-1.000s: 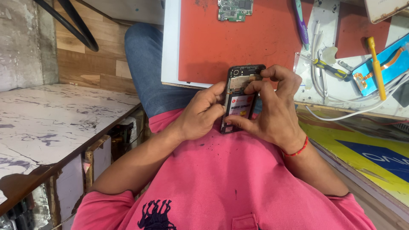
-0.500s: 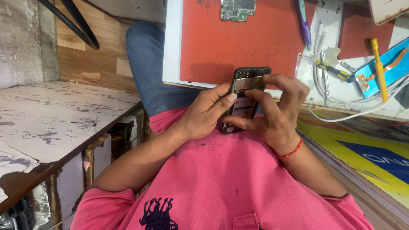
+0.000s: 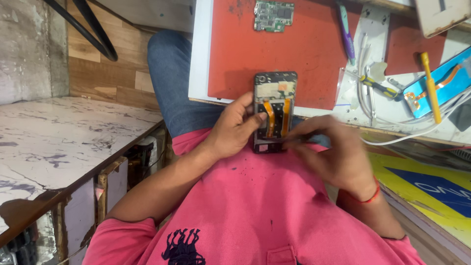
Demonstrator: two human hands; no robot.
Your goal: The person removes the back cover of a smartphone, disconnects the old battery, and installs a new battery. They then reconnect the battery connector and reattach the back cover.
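Your left hand (image 3: 234, 128) has its fingers curled around the left edge of the phone (image 3: 274, 110), thumb pressed on its open back beside the two orange ribbon cables (image 3: 276, 118). The phone stands upright in the middle of the frame, back cover off, its top over the near edge of the red mat (image 3: 304, 54), its lower end toward your pink shirt (image 3: 255, 211).

Your right hand (image 3: 333, 157), blurred, has its fingertips drawn together at the phone's lower right corner; you seem to pinch something thin there, but the blur hides what it is.

Further right and up, a green circuit board (image 3: 273, 15) lies at the mat's top edge, a purple tool (image 3: 346, 34) beside it, and a yellow tool (image 3: 430, 86) rests on a blue phone part (image 3: 444, 81) at the upper right.
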